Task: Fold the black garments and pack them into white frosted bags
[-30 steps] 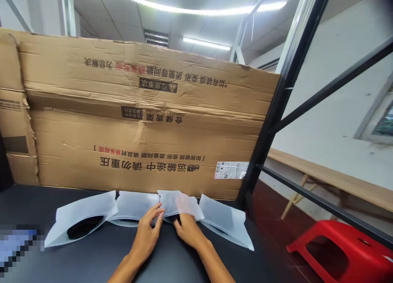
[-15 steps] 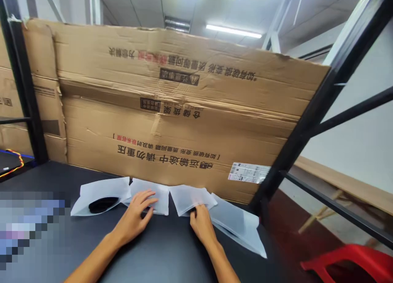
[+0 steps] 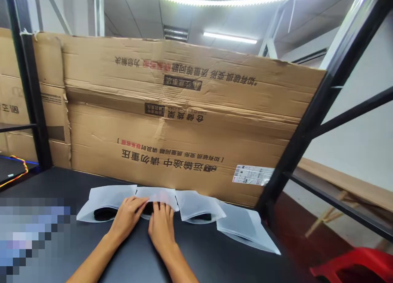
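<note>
Several white translucent pouches stand in a row on the black tabletop (image 3: 132, 262). My left hand (image 3: 127, 217) is closed on the upper edge of the second white pouch (image 3: 158, 193) from the left, beside its mouth. My right hand (image 3: 162, 229) is at the same mouth, its fingers stretched forward and their tips partly hidden under the top sheet. Something black shows in this opening. The leftmost pouch (image 3: 115, 195) gapes with a dark inside. To the right of my hands, the third pouch (image 3: 198, 205) is parted, also dark within. The rightmost pouch (image 3: 245, 225) lies nearly flat.
A large cardboard sheet (image 3: 184, 131) with upside-down print forms the back wall. Black metal posts (image 3: 294, 135) frame it. On the right is a red chair (image 3: 359, 262). Colored wires (image 3: 21, 168) run at the far left, above a blurred-out patch (image 3: 27, 238).
My right hand has left the third pouch and moved left to the second. My left hand has shifted slightly and closed on that pouch's edge. The view has tilted up a little.
</note>
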`<action>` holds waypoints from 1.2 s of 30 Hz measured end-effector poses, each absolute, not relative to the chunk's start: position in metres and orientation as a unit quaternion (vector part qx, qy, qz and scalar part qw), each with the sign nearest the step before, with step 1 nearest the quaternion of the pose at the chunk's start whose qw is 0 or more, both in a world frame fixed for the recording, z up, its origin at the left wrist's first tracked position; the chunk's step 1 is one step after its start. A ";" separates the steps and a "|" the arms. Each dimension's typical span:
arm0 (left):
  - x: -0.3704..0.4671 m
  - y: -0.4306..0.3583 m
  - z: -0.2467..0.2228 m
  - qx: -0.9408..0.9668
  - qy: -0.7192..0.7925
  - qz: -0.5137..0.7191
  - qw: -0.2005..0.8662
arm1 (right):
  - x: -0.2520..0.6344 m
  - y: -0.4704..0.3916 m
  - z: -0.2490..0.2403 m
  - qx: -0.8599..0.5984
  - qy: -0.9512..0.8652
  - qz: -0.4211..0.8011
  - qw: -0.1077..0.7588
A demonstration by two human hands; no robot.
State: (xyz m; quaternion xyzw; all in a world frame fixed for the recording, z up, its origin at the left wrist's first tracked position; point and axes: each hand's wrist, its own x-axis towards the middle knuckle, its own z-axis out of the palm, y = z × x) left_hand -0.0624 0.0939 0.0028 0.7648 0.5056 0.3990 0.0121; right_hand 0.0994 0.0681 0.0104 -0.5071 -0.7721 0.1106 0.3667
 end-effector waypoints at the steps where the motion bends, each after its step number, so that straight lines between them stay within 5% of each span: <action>1: -0.063 0.094 0.003 0.765 0.508 0.396 0.012 | 0.097 0.076 0.011 -0.537 -0.739 0.130 0.385; 17: -0.077 0.086 0.003 0.752 0.541 0.373 0.060 | 0.188 0.040 0.050 -0.411 -0.604 0.517 0.446; 21: -0.065 0.068 0.022 0.770 0.502 0.386 0.074 | 0.196 0.029 0.055 -0.414 -0.581 0.544 0.442; 26: -0.039 0.033 0.043 0.802 0.341 0.388 0.302 | 0.195 0.030 0.059 -0.384 -0.533 0.571 0.493; 32: -0.031 0.021 0.052 0.775 0.367 0.293 0.423 | 0.210 0.042 0.061 -0.366 -0.478 0.526 0.601; 36: -0.041 0.029 0.051 0.683 0.357 0.435 0.465 | 0.239 0.047 0.062 -0.368 -0.478 0.448 0.660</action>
